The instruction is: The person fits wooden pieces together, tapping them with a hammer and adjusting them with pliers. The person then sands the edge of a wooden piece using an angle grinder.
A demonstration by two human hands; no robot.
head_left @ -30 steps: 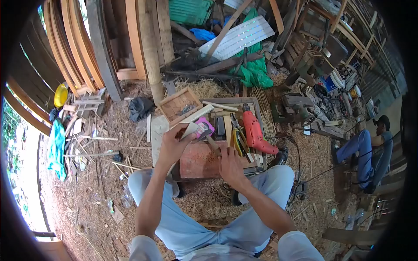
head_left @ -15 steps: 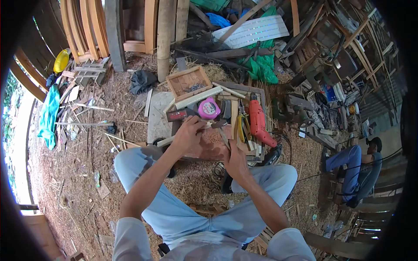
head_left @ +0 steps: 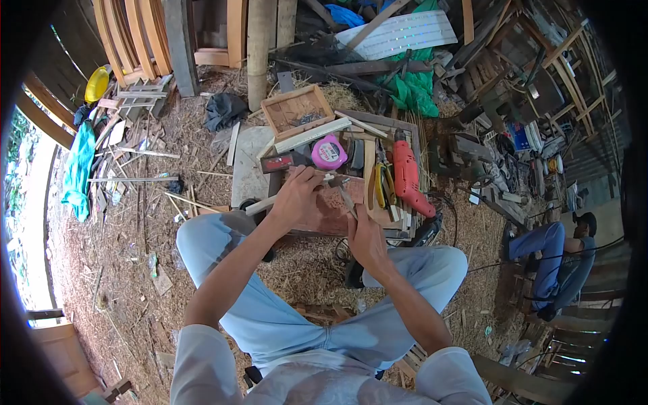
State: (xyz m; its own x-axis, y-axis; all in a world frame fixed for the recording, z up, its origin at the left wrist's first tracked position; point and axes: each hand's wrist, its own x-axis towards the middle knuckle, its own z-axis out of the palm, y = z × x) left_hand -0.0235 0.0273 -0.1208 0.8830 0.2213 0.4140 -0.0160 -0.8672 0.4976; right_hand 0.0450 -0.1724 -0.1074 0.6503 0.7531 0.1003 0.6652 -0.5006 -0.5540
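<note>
My right hand (head_left: 367, 236) is wrapped round the handle of a small hammer (head_left: 343, 190), whose head lies over the reddish board (head_left: 327, 217). Just left of the hammer head, my left hand (head_left: 297, 192) has its fingers pinched near a small pale piece (head_left: 329, 177); what they hold is too small to name. Beyond my hands lies a pink tape measure (head_left: 329, 152). Yellow-handled pliers (head_left: 383, 185) and a red drill (head_left: 408, 177) rest on the right of the low worktable. A black and red block (head_left: 277, 163) sits behind my left hand.
A wooden tray (head_left: 297, 112) with small dark items stands at the table's back. Dark cables run right of the drill. A person (head_left: 557, 260) sits at the far right. Wood scraps and shavings cover the floor, and a yellow bowl (head_left: 98, 84) is at far left.
The pink tape measure, earlier in my left hand, now lies on the table. My left hand has moved down beside the hammer head. The view has shifted.
</note>
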